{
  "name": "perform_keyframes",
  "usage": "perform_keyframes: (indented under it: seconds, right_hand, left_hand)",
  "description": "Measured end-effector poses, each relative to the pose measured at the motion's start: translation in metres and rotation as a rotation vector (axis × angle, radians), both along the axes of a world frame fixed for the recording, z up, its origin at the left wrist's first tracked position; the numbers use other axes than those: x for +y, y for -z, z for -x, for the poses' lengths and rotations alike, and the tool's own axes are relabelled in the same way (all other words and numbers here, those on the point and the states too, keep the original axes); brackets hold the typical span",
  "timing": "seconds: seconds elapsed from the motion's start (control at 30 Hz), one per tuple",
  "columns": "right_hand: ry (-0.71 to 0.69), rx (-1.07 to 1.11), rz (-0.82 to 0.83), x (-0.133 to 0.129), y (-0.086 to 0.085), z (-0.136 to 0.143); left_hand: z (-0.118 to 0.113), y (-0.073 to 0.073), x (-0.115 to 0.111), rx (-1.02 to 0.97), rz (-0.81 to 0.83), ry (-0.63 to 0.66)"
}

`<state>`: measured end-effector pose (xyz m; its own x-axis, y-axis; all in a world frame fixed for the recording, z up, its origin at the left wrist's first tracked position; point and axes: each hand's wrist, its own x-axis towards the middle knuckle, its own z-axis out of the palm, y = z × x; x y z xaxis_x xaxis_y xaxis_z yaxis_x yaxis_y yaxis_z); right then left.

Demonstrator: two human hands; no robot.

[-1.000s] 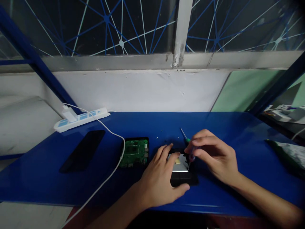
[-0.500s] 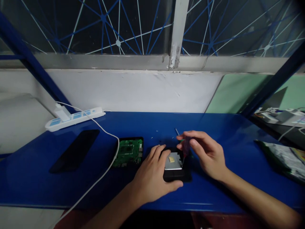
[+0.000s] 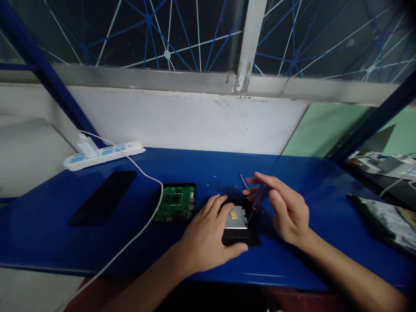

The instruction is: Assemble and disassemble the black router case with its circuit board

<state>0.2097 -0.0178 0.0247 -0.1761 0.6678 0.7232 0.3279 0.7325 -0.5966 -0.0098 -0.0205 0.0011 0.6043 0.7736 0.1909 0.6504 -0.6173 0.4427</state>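
My left hand (image 3: 208, 234) spans a black plastic case (image 3: 237, 236), fingers over its far left side and thumb along its near edge. Set in the case is a silver metal plate (image 3: 239, 221) with a small tan pad (image 3: 233, 215) on top. My right hand (image 3: 289, 212) grips a screwdriver (image 3: 259, 198) with a see-through purplish handle. The screwdriver leans, its tip down at the plate's right edge; whether it sits in a screw is too small to tell. Left of my hands, a green circuit board (image 3: 175, 203) lies in a black shell.
A white cable (image 3: 130, 242) crosses the board's left side and runs to a white power strip (image 3: 107, 154). A flat black panel (image 3: 104, 199) lies at the left. Behind my right hand is a thin blue rod (image 3: 242, 180). A shiny packet (image 3: 386, 221) lies at right.
The view has shifted slightly. The screwdriver leans further right, and its tip has come down near the plate's near right corner. My left hand stays on the case.
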Motion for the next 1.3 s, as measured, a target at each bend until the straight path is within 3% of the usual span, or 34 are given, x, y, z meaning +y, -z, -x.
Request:
perform_keyframes:
  seconds: [0.33, 0.83, 1.17, 1.3]
  right_hand:
    - [-0.001, -0.033, -0.137, 0.0018, 0.0003, -0.0014]
    - [-0.012, -0.082, 0.022, -0.0039, -0.0032, -0.0003]
    - [0.049, -0.121, -0.153, 0.0047, -0.0041, -0.0028]
    - [0.016, -0.094, -0.032, 0.0012, -0.0046, -0.0025]
  left_hand:
    - [-0.0012, -0.0054, 0.0007, -0.001, 0.049, 0.005]
    - [-0.0006, -0.0051, 0.0001, 0.011, 0.038, 0.001]
    - [-0.0012, -0.0043, 0.0006, 0.003, 0.045, 0.002]
    - [-0.0008, -0.0039, 0.0001, 0.012, 0.045, -0.001]
